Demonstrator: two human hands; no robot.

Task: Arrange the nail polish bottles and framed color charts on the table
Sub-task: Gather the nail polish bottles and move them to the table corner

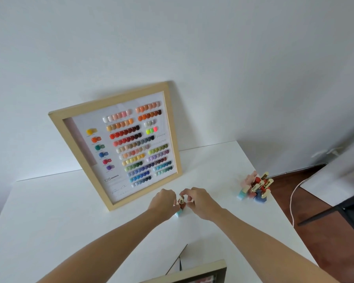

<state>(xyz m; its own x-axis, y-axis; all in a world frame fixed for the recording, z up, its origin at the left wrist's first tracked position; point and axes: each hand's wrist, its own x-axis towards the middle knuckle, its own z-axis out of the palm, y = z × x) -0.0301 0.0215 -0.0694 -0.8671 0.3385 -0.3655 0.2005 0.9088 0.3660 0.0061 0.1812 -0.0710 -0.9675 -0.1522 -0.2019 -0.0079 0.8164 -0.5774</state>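
Both hands meet at worktop (49,211) centre. Left hand (164,202) and right hand (200,203) each pinch gold cap of pale-blue bottle (180,211), standing upright on worktop, just before framed chart (119,144). Chart leans against wall. Cluster of bottles (255,187) stands near right edge, well apart. Second frame (194,272) corner at near edge.

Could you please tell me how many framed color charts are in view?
2. One chart stands leaning against the wall at the table's back; a second frame sits at the near edge, mostly cut off by the picture.
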